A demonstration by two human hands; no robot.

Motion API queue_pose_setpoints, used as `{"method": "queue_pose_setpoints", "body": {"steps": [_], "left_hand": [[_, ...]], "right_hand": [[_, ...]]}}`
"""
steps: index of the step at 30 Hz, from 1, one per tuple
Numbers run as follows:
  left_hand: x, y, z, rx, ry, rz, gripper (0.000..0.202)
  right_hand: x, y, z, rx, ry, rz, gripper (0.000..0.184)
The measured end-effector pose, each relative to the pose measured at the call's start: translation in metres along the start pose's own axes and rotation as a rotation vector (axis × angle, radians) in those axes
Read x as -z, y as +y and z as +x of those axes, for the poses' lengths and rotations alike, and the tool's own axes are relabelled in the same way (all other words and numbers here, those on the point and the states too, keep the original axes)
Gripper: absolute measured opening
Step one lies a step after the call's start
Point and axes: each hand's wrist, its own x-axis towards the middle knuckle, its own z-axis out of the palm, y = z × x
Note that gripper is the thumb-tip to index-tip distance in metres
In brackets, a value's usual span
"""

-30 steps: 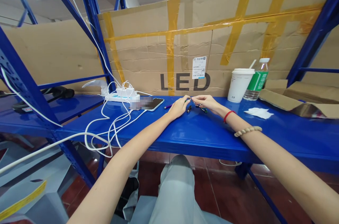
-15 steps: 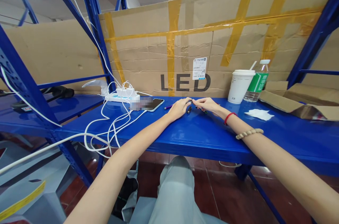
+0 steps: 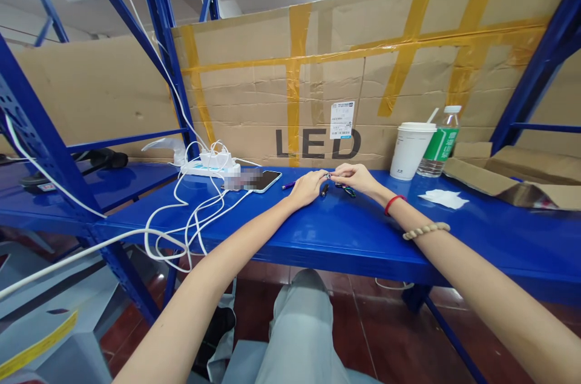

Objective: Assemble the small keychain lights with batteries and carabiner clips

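Observation:
Over the blue shelf top (image 3: 299, 223), my left hand (image 3: 309, 186) and my right hand (image 3: 357, 178) meet at their fingertips. Between them is a small shiny metal piece (image 3: 328, 176), too small to name. Both hands pinch at it, the left with its fingers bent over, the right with thumb and forefinger. Just below the fingertips lies a short dark cylinder (image 3: 324, 191). A small dark bundle with green parts (image 3: 347, 190) lies under my right hand. Left of my left hand a purple pen-like stick (image 3: 288, 185) is partly in view.
To the left are a phone (image 3: 267, 180), a white power strip (image 3: 209, 168) and tangled white cables (image 3: 195, 220). On the right stand a paper cup (image 3: 412, 151), a water bottle (image 3: 439, 145), a crumpled tissue (image 3: 443, 198) and an open carton (image 3: 512, 175). A large cardboard box (image 3: 249, 105) backs the shelf.
My right hand has lifted slightly, showing more of the dark-and-green bundle beneath it. The metal piece between the fingertips shows more clearly. My left hand has hardly moved.

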Motion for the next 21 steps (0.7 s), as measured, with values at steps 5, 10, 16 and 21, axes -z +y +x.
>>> {"method": "queue_pose_setpoints", "body": {"steps": [5,10,16,21], "left_hand": [[0.0,-0.003,-0.001,-0.023,-0.069,0.037,0.025],[0.003,-0.003,-0.003,-0.032,-0.11,-0.016,0.019],[0.009,0.005,-0.005,-0.002,-0.115,-0.064,0.015],[0.008,0.004,-0.004,-0.041,-0.089,-0.046,0.015]], "right_hand": [[-0.002,0.002,-0.002,0.099,0.007,-0.126,0.048],[-0.001,0.003,-0.004,0.16,-0.013,-0.182,0.045],[-0.003,0.001,-0.007,0.097,-0.004,-0.171,0.045],[-0.007,-0.006,-0.011,-0.017,-0.06,-0.073,0.045]]}}
